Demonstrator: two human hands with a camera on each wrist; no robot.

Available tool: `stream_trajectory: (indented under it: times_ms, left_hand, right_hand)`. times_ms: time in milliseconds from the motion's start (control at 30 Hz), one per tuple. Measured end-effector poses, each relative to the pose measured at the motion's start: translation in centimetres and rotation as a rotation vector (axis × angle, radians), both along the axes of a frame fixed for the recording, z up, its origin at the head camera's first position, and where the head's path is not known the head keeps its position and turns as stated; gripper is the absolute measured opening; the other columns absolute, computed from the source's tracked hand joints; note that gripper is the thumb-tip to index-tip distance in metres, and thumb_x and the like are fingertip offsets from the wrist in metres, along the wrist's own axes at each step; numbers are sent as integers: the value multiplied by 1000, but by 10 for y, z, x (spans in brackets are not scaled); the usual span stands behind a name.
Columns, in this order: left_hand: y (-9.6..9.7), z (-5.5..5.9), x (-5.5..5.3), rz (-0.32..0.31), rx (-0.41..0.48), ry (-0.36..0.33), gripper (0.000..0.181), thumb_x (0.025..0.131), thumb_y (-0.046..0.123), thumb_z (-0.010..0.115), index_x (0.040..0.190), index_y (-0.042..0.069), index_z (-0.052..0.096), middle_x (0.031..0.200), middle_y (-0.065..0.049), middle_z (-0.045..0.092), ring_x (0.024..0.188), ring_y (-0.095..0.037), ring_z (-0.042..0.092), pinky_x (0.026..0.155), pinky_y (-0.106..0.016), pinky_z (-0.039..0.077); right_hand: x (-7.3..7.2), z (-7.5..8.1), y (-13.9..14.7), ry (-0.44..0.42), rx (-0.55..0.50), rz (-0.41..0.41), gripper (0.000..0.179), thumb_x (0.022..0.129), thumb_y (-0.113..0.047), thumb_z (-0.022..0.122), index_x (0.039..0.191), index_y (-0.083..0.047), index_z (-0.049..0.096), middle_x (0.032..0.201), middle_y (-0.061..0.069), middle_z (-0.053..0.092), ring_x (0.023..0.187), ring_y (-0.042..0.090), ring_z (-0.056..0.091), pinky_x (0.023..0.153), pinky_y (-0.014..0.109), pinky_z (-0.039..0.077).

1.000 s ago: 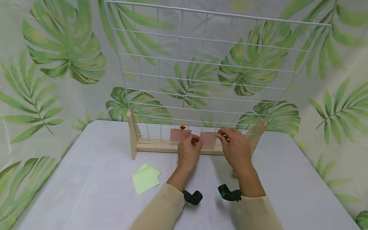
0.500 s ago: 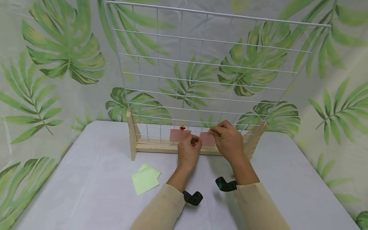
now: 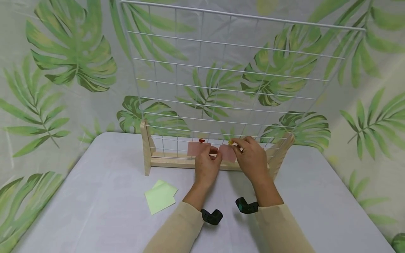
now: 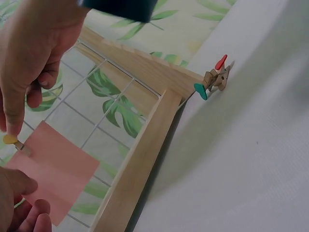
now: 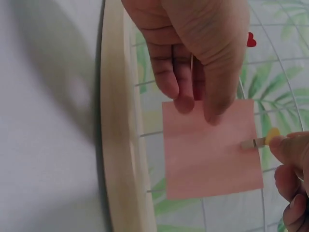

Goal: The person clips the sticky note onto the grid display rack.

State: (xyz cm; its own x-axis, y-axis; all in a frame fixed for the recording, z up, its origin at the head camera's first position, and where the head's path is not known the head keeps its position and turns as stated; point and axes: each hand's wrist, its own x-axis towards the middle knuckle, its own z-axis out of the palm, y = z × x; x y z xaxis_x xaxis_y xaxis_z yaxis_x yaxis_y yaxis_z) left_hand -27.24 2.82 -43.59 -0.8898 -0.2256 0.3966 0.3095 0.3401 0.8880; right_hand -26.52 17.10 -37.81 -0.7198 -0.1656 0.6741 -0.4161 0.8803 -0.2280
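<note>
A person's left hand [image 3: 207, 165] pinches a pink note [image 3: 227, 154], the right one of two, low at a wire grid [image 3: 229, 14], as the right hand [image 3: 253, 160] grips one yellow clip [image 5: 273, 136] at its top edge. One red clip [image 3: 201, 140] sits on the left note [image 3: 196, 149]; two green notes [image 3: 160, 199] overlap, near left.

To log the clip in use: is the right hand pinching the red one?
No, the right hand pinches the yellow clip; the red clip sits on the left pink paper.
</note>
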Motion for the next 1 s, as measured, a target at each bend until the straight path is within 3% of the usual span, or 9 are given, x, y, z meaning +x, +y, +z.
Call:
stream_trajectory:
  times_ms: [100, 233, 367, 533, 667, 767, 867, 1000]
  left_hand:
    - [-2, -2, 1, 14, -13, 24, 15, 89, 16, 77, 97, 5, 70, 91, -10, 75, 78, -22, 74, 71, -28, 61]
    - [-4, -3, 3, 59, -56, 43, 20, 85, 19, 80, 93, 6, 66, 83, -7, 68, 74, -18, 67, 68, -26, 55]
    - [-7, -3, 5, 89, -91, 69, 21, 84, 20, 79, 83, 8, 61, 72, -5, 60, 66, -15, 56, 61, -25, 46]
    - [-16, 4, 9, 68, -102, 91, 22, 88, 19, 74, 73, 10, 60, 62, -3, 58, 58, -11, 50, 54, -23, 42]
    - [-24, 16, 14, 22, -115, 56, 22, 91, 20, 73, 74, 9, 65, 64, -4, 60, 59, -11, 50, 54, -22, 42]
    - [-31, 27, 22, -52, -130, -2, 23, 93, 25, 75, 77, 10, 71, 66, -3, 63, 62, -11, 52, 55, -23, 43]
    - [-43, 39, 32, -147, -143, -64, 26, 94, 32, 75, 79, 10, 75, 68, -1, 65, 63, -12, 53, 57, -25, 42]
    - [-70, 55, 47, -245, -198, -156, 29, 97, 37, 70, 80, 13, 74, 69, 1, 62, 63, -13, 51, 57, -28, 41]
  right_hand:
    - [9, -4, 2, -47, -57, -40, 22, 90, -17, 79, 111, -10, 79, 93, 12, 69, 77, 28, 70, 67, 43, 59]
    - [25, -6, 9, -173, -158, -118, 19, 94, -19, 74, 110, -10, 79, 97, 11, 69, 82, 29, 70, 70, 44, 58]
    - [41, -1, 24, -329, -252, -186, 20, 98, -23, 69, 111, -10, 78, 103, 12, 70, 90, 31, 71, 68, 40, 57]
    - [54, 7, 54, -578, -304, -265, 26, 102, -29, 64, 114, -8, 74, 108, 15, 71, 93, 30, 66, 64, 30, 48]
    - [53, 0, 75, -809, -265, -262, 30, 103, -31, 59, 115, -5, 69, 110, 18, 69, 93, 30, 59, 67, 35, 45]
    - [47, -14, 83, -932, -222, -228, 31, 102, -31, 59, 116, -5, 68, 115, 21, 68, 96, 31, 61, 72, 40, 49]
    - [40, -29, 83, -983, -184, -197, 33, 100, -31, 63, 118, -3, 67, 118, 23, 67, 97, 32, 63, 75, 43, 52]
    - [33, -43, 79, -1017, -178, -189, 37, 95, -32, 68, 115, -1, 68, 103, 19, 69, 91, 29, 62, 72, 39, 49]
